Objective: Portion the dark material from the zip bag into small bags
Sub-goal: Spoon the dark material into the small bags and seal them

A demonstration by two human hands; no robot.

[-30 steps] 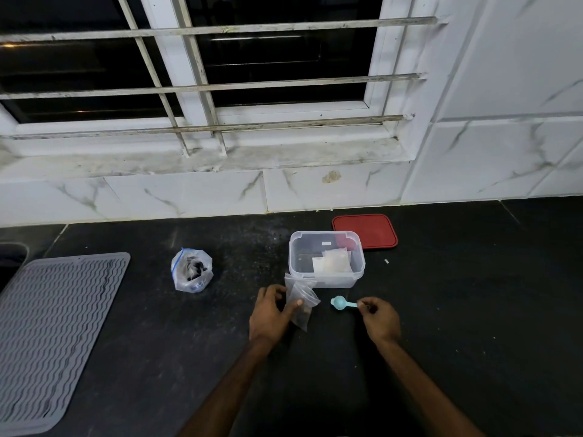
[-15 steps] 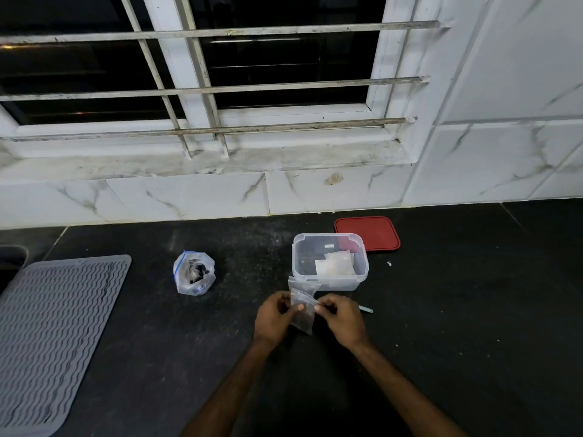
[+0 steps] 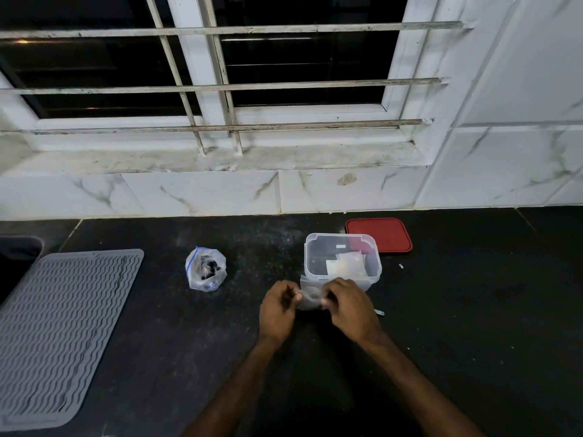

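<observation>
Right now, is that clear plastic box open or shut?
Open. The clear plastic box has no lid on; the red lid lies flat on the counter behind it.

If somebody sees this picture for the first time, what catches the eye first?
In the middle of the black counter, the left hand and the right hand both pinch a small clear bag just in front of a clear plastic box. The red lid behind that box, to its right, stands out by colour. Left of the hands stands the zip bag with dark material inside.
</observation>
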